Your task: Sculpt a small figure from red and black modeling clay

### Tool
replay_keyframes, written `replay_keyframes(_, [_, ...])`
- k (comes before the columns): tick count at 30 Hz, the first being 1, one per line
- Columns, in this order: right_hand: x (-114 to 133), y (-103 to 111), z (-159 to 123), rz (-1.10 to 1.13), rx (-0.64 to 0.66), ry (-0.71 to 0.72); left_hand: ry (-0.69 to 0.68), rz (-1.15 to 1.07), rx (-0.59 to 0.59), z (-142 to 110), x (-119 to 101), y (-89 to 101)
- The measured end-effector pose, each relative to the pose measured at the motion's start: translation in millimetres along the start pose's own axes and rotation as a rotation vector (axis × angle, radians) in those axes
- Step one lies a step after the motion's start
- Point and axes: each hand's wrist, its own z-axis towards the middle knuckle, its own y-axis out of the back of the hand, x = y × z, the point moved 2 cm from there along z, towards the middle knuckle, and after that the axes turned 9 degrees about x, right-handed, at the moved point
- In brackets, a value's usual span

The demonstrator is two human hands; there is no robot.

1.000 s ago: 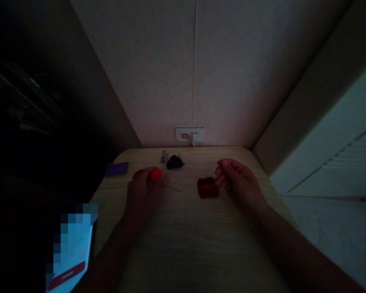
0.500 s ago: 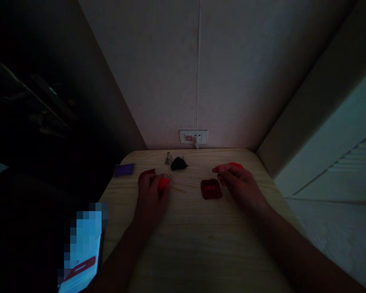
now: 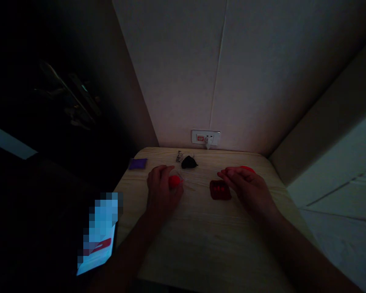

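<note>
A rounded bright red lump [image 3: 174,181] sits in the curve of my left hand [image 3: 163,189], between thumb and fingers. Clear film or thin strands show at its right side. My right hand [image 3: 247,187] is closed in a pinch, its fingertips reddish; what they hold is too dark to make out. Just below and left of those fingertips lies a dark red flat square piece [image 3: 220,194] with several small red balls on it. Behind the right hand, another bright red thing [image 3: 247,168] is partly hidden.
On the wooden table [image 3: 183,244] lie a black lump [image 3: 189,162], a small patterned scrap [image 3: 179,156] and a purple packet [image 3: 138,163]. A lit phone [image 3: 99,258] is at the left edge. The wall socket [image 3: 205,138] is behind. The room is dim.
The view has shifted, so everything sits further right. My left hand's fingers have opened out somewhat around the red lump, and the dark red piece behind that hand is now hidden.
</note>
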Motion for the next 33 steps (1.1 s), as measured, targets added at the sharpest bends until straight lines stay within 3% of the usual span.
replay_keyframes(3, [1,0,-1,-0.002,-0.023,-0.014,-0.056,-0.13,-0.011,6,-28,10.2])
replay_keyframes(5, [3,-1,-2,-0.025,-0.032,-0.006,-0.065,-0.303,0.06,14,-52,9.9])
replay_keyframes(10, [4,-2,-2,-0.089,0.016,0.078,0.17,-0.962,0.266,38,-91,-27.3])
replay_keyframes(15, [7,-1,-8,-0.263,0.053,0.224,0.519,-1.43,0.428,33,-91,-67.9])
replay_keyframes(22, [16,-10,-22,-0.446,-0.002,0.292,0.592,-1.799,0.656,20,-98,-70.0])
replay_keyframes(26, [19,-15,-24,-0.5,0.02,0.318,0.552,-1.926,0.655,21,-103,-65.9])
replay_keyframes(30, [18,-15,-23,-0.578,0.076,0.349,0.479,-1.936,0.571,21,-102,-65.2])
replay_keyframes(33, [18,-11,-23,-0.695,0.078,0.462,0.471,-1.892,0.511,21,-100,-66.6])
